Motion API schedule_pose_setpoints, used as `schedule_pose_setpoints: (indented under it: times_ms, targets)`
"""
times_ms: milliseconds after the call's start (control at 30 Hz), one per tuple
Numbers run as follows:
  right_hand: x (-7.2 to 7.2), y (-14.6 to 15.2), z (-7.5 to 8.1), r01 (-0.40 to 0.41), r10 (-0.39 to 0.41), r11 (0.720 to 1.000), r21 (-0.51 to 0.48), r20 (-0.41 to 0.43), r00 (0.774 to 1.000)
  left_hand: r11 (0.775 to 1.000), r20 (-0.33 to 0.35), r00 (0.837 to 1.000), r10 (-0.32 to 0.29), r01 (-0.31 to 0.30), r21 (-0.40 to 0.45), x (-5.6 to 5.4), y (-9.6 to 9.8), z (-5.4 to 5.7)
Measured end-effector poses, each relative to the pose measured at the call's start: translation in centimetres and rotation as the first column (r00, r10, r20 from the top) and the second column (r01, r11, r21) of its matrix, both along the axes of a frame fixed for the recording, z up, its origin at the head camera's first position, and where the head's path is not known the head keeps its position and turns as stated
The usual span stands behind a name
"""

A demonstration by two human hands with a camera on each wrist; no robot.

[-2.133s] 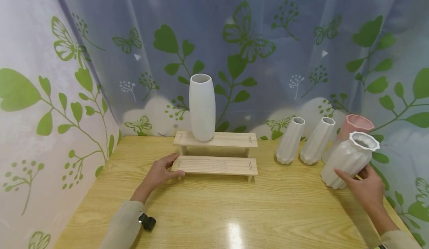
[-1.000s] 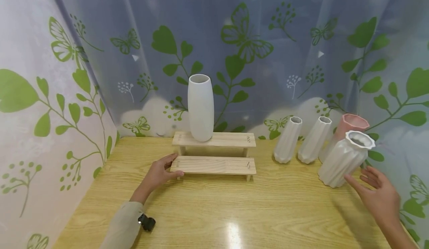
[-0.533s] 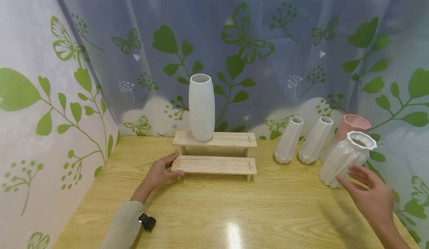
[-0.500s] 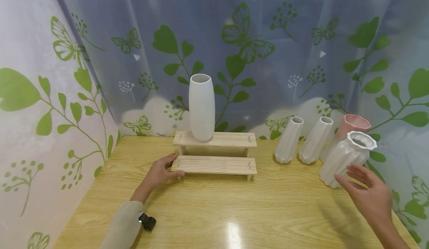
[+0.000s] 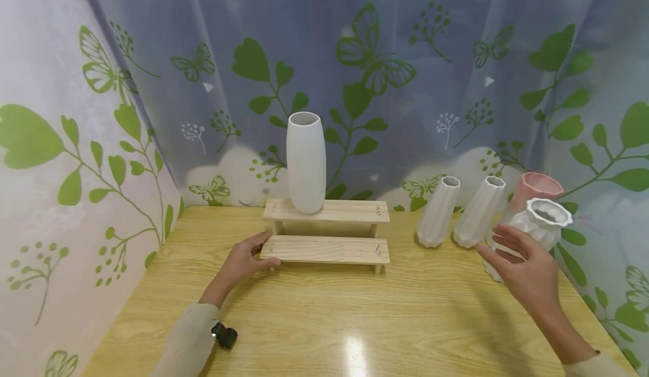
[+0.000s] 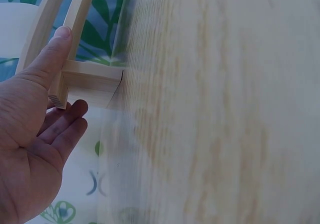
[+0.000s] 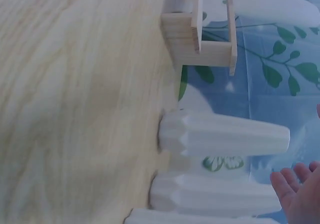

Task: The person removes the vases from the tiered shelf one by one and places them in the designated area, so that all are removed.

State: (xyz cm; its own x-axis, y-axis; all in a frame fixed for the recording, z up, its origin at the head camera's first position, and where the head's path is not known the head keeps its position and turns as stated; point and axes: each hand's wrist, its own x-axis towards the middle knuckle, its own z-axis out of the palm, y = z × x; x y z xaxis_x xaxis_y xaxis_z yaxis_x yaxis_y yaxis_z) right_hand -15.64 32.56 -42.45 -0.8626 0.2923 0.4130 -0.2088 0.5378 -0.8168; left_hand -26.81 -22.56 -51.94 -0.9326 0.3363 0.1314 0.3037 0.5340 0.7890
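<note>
My left hand [image 5: 242, 261] grips the left end of a two-step wooden display stand [image 5: 324, 250]; the left wrist view shows the thumb along the lower board and the fingers round its end. A tall white vase [image 5: 306, 163] stands on the upper step. At the right, my right hand [image 5: 529, 270] hovers with loosely spread fingers, holding nothing. It partly hides a wide white pleated vase [image 5: 539, 230] with a frilled rim. To its left stand two slim white ribbed vases [image 5: 438, 213], seen also in the right wrist view beyond the right hand's fingers [image 7: 285, 186].
Behind the pleated vase stands a vase with a pink top [image 5: 542, 184], its lower part mostly hidden. All rest on a wood-grain table [image 5: 314, 315]. A leaf-and-butterfly patterned curtain [image 5: 385, 112] closes off the back and sides.
The right hand has let go of the wide pleated vase, drawn back to the right, then come left in front of it. The left hand has stayed on the stand.
</note>
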Motion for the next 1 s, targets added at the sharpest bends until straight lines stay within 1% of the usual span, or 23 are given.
schedule_pose_setpoints:
  times_ms: [133, 333, 600, 800, 1000]
  targets:
    - [-0.8, -1.0, 0.6, -0.026, 0.026, 1.000, 0.007, -0.021, 0.999, 1.000, 0.000, 1.000, -0.003, 0.003, 0.003, 0.0, -0.1, 0.1]
    - [-2.0, -2.4, 1.2, -0.074, 0.075, 0.997, 0.024, -0.030, 0.997, 1.000, 0.000, 1.000, -0.003, 0.003, 0.004, 0.0, -0.1, 0.3]
    - [-3.4, -4.3, 1.8, -0.118, 0.118, 0.992, 0.040, 0.000, 0.993, 1.000, -0.030, 1.000, 0.002, -0.002, -0.009, 0.0, 0.0, 0.3]
    - [-4.0, -5.2, 1.9, -0.146, 0.147, 0.989, 0.039, -0.020, 0.989, 1.000, -0.040, 0.999, 0.004, -0.005, -0.025, -0.1, 0.1, 0.2]
    - [-4.3, -5.6, 1.9, -0.177, 0.179, 0.983, 0.044, -0.037, 0.983, 1.000, -0.012, 1.000, 0.005, -0.006, -0.022, -0.1, -0.1, -0.1]
